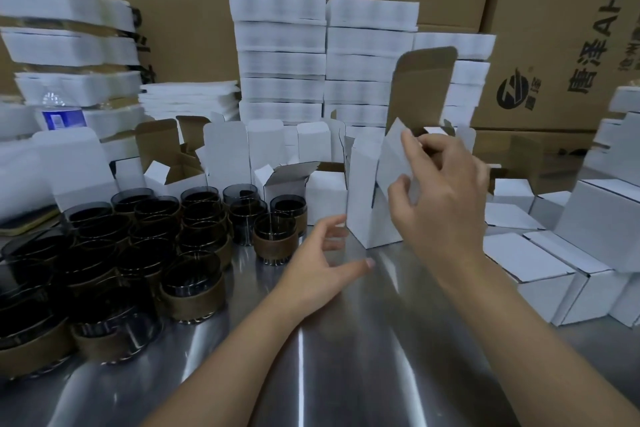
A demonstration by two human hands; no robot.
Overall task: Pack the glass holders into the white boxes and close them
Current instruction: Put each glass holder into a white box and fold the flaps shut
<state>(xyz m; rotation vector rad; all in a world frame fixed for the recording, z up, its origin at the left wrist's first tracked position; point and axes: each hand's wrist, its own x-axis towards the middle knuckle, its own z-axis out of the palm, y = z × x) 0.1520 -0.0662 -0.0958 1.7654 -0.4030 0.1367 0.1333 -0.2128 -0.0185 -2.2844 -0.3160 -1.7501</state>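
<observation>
1. Open white box [362, 204]: stood upright on table [346, 340], long axis vertical, lid flap raised.
2. Working right hand [446, 191]: fingers pinched a side flap at its top.
3. Free left hand [322, 263]: spread, empty, nearer the glass holders [273, 236] lying leftward.

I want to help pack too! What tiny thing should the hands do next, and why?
Probably the right hand should fold the side flap it pinches down into the white box. The box stands upright with its tall lid up, and the left hand is open beside it, free to steady it.
</observation>
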